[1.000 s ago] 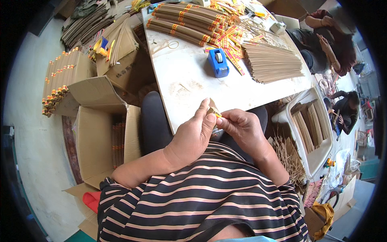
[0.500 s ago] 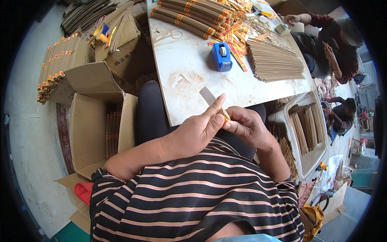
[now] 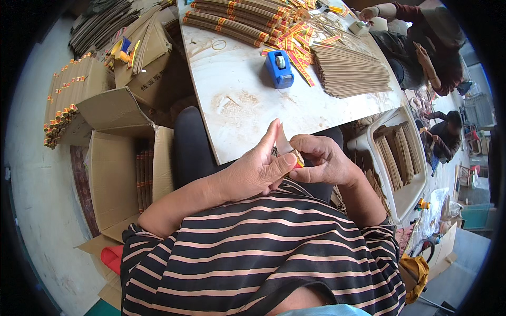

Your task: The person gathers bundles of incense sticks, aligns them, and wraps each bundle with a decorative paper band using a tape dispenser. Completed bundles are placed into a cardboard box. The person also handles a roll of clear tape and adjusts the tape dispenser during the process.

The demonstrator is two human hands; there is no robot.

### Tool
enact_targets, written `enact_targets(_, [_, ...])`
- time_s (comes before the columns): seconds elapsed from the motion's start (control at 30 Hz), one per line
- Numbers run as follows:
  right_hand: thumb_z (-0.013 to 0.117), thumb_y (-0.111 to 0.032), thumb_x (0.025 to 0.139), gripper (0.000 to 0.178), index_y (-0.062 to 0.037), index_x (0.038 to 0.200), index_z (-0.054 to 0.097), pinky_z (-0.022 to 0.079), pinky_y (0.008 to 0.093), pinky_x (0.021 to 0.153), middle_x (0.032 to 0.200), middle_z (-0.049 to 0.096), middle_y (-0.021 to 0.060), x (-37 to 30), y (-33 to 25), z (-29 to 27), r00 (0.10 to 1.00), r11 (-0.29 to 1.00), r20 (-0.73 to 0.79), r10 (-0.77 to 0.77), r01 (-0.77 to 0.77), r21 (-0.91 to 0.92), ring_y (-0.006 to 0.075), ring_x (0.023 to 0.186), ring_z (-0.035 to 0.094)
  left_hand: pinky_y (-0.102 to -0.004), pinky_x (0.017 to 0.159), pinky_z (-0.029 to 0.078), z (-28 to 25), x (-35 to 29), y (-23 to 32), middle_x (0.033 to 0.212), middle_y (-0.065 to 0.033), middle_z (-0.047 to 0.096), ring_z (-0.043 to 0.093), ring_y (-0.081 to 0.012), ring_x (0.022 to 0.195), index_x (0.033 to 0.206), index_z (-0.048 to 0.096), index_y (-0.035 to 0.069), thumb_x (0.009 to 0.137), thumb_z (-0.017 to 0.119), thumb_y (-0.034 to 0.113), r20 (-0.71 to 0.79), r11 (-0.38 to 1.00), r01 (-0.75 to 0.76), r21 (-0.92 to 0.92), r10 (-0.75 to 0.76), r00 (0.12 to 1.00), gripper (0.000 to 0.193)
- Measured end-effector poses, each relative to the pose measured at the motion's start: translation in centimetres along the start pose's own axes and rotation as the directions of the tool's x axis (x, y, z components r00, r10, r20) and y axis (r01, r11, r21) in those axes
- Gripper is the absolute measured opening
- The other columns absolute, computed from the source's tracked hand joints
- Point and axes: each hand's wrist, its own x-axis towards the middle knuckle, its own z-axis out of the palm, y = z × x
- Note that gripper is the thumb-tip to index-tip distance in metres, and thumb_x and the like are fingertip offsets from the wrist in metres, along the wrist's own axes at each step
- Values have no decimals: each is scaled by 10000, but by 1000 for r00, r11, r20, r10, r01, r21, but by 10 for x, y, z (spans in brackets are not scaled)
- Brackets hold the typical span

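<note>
Slim pale strip (image 3: pixel 283 141) shifted inward; left hand (image 3: pixel 262 164) alongside.

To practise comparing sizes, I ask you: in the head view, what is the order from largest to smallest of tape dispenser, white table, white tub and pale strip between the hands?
1. White table
2. White tub
3. Tape dispenser
4. Pale strip (visible part only; full size unsure)

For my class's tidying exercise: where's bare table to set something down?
Free: dusty white tabletop between blue tape dispenser and left hand, and from fanned sticks to the near edge. Crowded: the far side, with banded stick bundles and red-yellow labels.
</note>
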Motion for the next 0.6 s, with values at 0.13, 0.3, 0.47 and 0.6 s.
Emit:
enact_targets(0.13, [683, -215, 791, 288, 13, 941, 594, 400, 226, 649, 824, 556, 24, -2, -3, 1, 999, 993, -22, 43, -41, 112, 83, 743, 483, -168, 467, 379, 1, 0, 0, 661, -39, 440, 428, -58, 543, 1352, -153, -35, 849, 415, 556, -9, 1000, -3, -20, 3, 1000, 962])
enact_targets(0.3, [670, -212, 798, 261, 12, 928, 640, 420, 247, 728, 855, 595, 56, 3, -6, -2, 998, 993, -12, 64, -62, 100, 118, 800, 524, -165, 456, 383, -1, 0, -1, 653, -52, 469, 450, -60, 532, 1350, -112, -63, 821, 409, 597, -8, 999, -12, 30, 13, 1000, 993])
enact_targets(0.47, [678, -196, 782, 238, -4, 922, 652, 425, 277, 758, 864, 604, 67, 6, -12, -3, 1000, 999, -12, -6, 7, 33, 158, 821, 537, -163, 483, 366, 0, -1, -1, 652, -30, 458, 421, -55, 515, 1369, -31, -49, 872, 395, 541, -6, 1000, 11, 19, -11, 1000, 881])
enact_targets(0.6, [683, -180, 771, 223, -11, 913, 657, 432, 296, 766, 870, 612, 79, 7, -20, -8, 999, 998, 25, -40, 41, -52, 181, 834, 546, -164, 480, 364, 0, 0, -2, 655, -31, 463, 424, -58, 513, 1369, -3, -46, 878, 389, 537, 5, 1000, 4, 8, -4, 1000, 857])
